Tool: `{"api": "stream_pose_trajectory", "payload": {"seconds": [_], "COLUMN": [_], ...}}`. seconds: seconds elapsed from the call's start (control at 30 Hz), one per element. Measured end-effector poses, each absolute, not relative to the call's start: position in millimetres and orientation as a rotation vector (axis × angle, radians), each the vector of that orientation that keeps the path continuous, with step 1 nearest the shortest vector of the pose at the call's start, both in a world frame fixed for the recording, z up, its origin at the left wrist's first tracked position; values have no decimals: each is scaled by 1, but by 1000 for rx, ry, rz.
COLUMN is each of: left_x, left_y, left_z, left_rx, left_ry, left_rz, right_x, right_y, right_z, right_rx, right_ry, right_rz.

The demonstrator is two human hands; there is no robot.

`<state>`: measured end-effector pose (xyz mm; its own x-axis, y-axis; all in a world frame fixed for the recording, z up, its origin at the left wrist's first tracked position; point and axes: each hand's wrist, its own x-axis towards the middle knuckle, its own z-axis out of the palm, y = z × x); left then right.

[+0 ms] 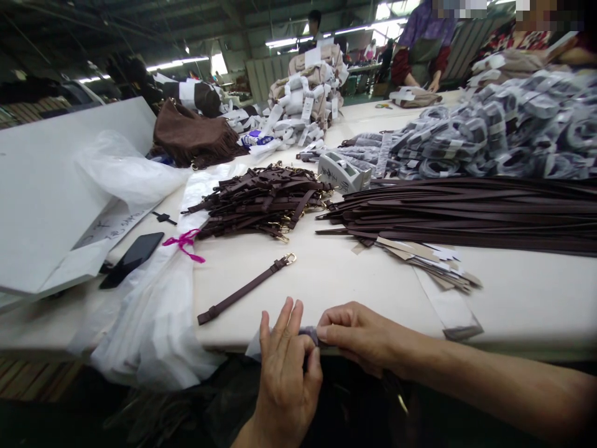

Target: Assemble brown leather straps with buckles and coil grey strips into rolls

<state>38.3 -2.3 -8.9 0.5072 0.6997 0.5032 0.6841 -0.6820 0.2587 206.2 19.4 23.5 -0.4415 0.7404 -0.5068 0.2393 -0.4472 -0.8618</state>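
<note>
At the table's front edge both hands meet at a small bundle in greyish translucent wrapping [308, 335], with something dark inside. My left hand [288, 378] pinches it between thumb and forefinger, its other fingers stretched upward. From the right, my right hand [368, 336] grips the bundle's other end between thumb and bent fingers. Most of the bundle is hidden behind the hands. Below my right hand a gold-coloured glint [402, 401] shows in the dark, too blurred to name. Just beyond my left hand a short brown buckle strap [245, 290] lies diagonally on the table.
Behind lies a heap of brown buckle straps [261, 199], beside a grey tape dispenser [342, 172]. Long brown straps [466, 211] and card strips [426, 258] lie right, wrapped coils [489, 130] behind. Plastic bags [153, 323] and a phone [133, 258] are left. A co-worker [422, 50] stands opposite.
</note>
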Motion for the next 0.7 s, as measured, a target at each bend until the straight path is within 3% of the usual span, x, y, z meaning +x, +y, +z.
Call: {"api": "stream_pose_trajectory", "payload": {"seconds": [0.17, 0.37, 0.7], "left_x": [39, 9, -1], "left_y": [2, 29, 39], "left_z": [3, 19, 21], "left_rx": [2600, 2805, 2601], "left_ry": [1147, 1109, 844], "left_rz": [972, 700, 430], "right_x": [203, 203, 197], "right_y": [10, 10, 18], "right_z": [17, 24, 21], "right_rx": [-1254, -1304, -1252], "right_ry": [-1908, -1955, -2039], "right_rz": [1300, 1191, 1204]}}
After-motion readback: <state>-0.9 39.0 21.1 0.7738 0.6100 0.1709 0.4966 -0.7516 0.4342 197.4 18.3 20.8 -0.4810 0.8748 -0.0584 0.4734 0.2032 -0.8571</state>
